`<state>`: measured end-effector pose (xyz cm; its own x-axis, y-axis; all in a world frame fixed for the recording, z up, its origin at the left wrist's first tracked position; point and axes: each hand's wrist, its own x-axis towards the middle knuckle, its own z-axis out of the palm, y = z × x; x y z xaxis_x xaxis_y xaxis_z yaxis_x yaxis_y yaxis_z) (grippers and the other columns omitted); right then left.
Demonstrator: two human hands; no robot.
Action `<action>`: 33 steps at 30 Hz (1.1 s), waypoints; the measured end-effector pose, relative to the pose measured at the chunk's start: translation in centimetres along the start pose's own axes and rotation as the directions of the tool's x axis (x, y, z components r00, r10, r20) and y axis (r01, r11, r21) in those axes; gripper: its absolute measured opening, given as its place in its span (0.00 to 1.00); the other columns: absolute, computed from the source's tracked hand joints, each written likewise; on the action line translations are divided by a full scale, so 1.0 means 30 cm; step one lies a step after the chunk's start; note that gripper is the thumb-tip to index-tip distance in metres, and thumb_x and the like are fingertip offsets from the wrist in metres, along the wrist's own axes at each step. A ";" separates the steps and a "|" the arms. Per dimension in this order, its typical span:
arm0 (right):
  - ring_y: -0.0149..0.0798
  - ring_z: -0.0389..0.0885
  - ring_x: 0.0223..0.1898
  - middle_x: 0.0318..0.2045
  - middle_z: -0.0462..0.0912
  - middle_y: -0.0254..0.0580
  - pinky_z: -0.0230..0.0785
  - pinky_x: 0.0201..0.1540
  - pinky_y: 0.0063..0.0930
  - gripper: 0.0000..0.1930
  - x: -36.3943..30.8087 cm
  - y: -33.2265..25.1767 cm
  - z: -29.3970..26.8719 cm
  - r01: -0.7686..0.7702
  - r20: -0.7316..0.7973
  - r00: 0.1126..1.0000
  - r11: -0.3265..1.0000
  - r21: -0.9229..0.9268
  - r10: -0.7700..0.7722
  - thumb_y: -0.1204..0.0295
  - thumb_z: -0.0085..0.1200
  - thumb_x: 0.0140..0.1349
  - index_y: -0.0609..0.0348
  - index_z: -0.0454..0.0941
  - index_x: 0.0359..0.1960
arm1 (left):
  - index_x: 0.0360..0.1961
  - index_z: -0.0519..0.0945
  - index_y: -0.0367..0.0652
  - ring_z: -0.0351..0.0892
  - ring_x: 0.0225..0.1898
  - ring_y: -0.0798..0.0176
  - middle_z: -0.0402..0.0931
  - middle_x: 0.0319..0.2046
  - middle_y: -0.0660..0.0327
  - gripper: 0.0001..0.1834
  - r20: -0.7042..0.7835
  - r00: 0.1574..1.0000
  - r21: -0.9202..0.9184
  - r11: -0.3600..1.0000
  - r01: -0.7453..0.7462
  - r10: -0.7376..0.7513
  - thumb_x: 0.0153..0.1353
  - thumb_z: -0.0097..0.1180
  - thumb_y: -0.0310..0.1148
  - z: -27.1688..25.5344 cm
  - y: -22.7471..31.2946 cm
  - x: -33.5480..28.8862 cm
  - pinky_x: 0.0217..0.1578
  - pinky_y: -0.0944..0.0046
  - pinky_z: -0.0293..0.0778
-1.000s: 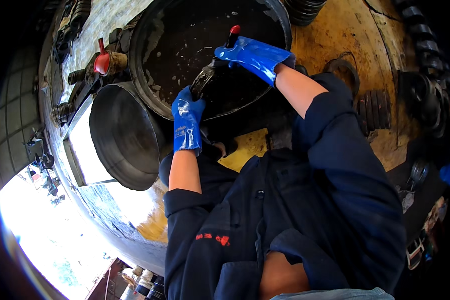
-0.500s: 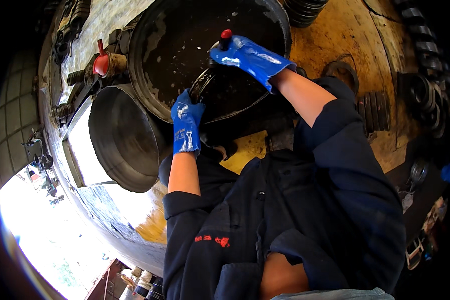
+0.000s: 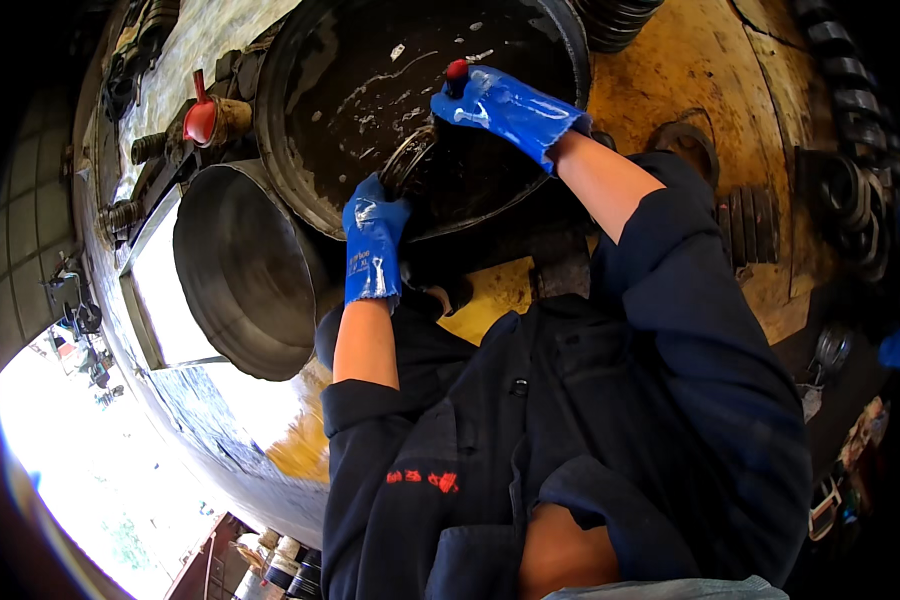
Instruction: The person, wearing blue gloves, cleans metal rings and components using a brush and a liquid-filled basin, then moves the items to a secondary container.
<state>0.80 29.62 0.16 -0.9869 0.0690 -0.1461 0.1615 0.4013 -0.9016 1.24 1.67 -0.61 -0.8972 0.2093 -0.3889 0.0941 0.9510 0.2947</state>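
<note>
Both my hands wear blue rubber gloves and work over a large round basin (image 3: 273, 150) of dark liquid. Fingers of my left hand (image 3: 374, 235) are closed on the near-left side of a wet, shiny, dark ring-shaped part (image 3: 407, 158), at the basin's near rim. My right hand (image 3: 510, 108) grips a dark handle with a red end (image 3: 457, 70), which points up above the fist. The lower end of that tool is hidden by the glove and the dark liquid, so its kind does not show. Pale streaks of foam float beyond the hands.
Left of the basin stands a second deep metal tub (image 3: 245, 270). A red funnel-like piece (image 3: 200, 120) rests at the upper left. Stacked dark rings (image 3: 615, 25) sit beyond the basin's right edge, and more dark metal parts (image 3: 745, 222) lie on the brown floor at right.
My right hand has shifted slightly right with the red-ended handle. More foam streaks and ripples show on the liquid. My left hand keeps its hold on the ring-shaped part.
</note>
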 end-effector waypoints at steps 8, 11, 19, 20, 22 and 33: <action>0.44 0.86 0.38 0.35 0.88 0.46 0.78 0.46 0.38 0.18 -0.062 -0.212 0.139 0.191 0.277 0.947 0.977 -0.091 -0.159 0.51 0.60 0.64 0.54 0.87 0.38 | 0.61 0.82 0.45 0.84 0.56 0.45 0.86 0.53 0.49 0.30 -0.017 1.000 -0.271 0.962 -0.025 0.021 0.58 0.69 0.43 0.049 -0.089 -0.008 0.58 0.53 0.79; 0.36 0.84 0.33 0.28 0.86 0.41 0.75 0.41 0.36 0.18 0.029 -0.059 0.056 -0.032 0.255 0.966 0.999 -0.042 0.042 0.53 0.59 0.66 0.57 0.86 0.36 | 0.62 0.82 0.44 0.84 0.58 0.45 0.86 0.54 0.48 0.31 0.035 0.999 -0.017 0.999 0.032 -0.032 0.58 0.69 0.44 -0.008 0.057 -0.007 0.59 0.52 0.78; 0.31 0.80 0.30 0.26 0.83 0.35 0.73 0.37 0.30 0.18 0.022 -0.167 0.043 -0.107 0.336 0.942 0.969 0.224 0.026 0.53 0.59 0.68 0.55 0.86 0.34 | 0.61 0.82 0.45 0.84 0.56 0.45 0.86 0.53 0.48 0.29 -0.034 0.998 -0.112 0.992 0.050 -0.054 0.59 0.69 0.42 0.016 -0.050 -0.024 0.59 0.53 0.78; 0.32 0.83 0.32 0.28 0.86 0.37 0.77 0.40 0.32 0.17 -0.064 -0.259 0.005 -0.084 0.370 0.929 0.983 0.165 0.017 0.52 0.61 0.67 0.54 0.87 0.35 | 0.60 0.83 0.45 0.85 0.56 0.45 0.86 0.52 0.49 0.28 -0.060 0.997 -0.163 0.986 0.038 -0.048 0.59 0.70 0.42 0.028 -0.063 -0.025 0.58 0.53 0.78; 0.32 0.85 0.34 0.31 0.89 0.39 0.80 0.43 0.34 0.16 -0.001 -0.120 0.136 0.199 0.317 0.934 0.977 -0.075 -0.166 0.53 0.64 0.65 0.53 0.88 0.38 | 0.60 0.83 0.45 0.85 0.55 0.45 0.87 0.52 0.49 0.28 0.007 1.000 -0.172 0.985 -0.014 0.015 0.59 0.70 0.43 0.037 -0.008 0.011 0.58 0.53 0.79; 0.44 0.84 0.34 0.28 0.85 0.46 0.74 0.44 0.39 0.19 -0.056 0.023 0.008 -0.098 -0.019 0.994 0.946 0.310 0.109 0.54 0.57 0.66 0.60 0.84 0.36 | 0.57 0.84 0.45 0.87 0.53 0.46 0.88 0.50 0.50 0.29 0.042 0.999 -0.121 0.993 -0.003 0.008 0.57 0.70 0.47 -0.014 0.017 -0.022 0.55 0.54 0.79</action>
<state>2.58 29.57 -0.31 -0.9632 0.1294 -0.2357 0.2481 0.0893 -0.9646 1.70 1.91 0.15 -0.8775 0.2266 -0.4227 0.0442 0.9159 0.3990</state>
